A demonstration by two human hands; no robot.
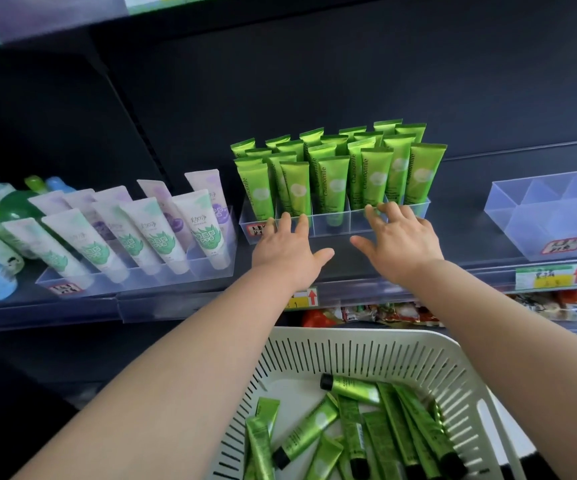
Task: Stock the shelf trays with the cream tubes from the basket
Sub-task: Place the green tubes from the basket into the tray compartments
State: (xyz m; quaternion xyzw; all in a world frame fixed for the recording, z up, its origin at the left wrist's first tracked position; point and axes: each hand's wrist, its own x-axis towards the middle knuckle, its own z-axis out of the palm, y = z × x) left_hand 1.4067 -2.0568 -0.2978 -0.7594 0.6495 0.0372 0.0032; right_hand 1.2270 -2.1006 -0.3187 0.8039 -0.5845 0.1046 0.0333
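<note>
A clear shelf tray (332,225) holds several upright green cream tubes (332,183) in rows. My left hand (288,249) reaches to the tray's front left, its straight fingers touching the front wall. My right hand (399,239) lies at the front right, fingertips on the tray's top edge, thumb spread. Neither hand holds a tube. Below, a white slotted basket (349,355) contains several more green tubes (356,427) lying flat, some with black caps.
On the left stands another clear tray (134,277) of white tubes, with pump bottles (1,202) beyond it. An empty clear divided tray (553,216) sits at the right. Price labels (545,277) line the shelf edge; packaged goods (384,311) lie on the shelf below.
</note>
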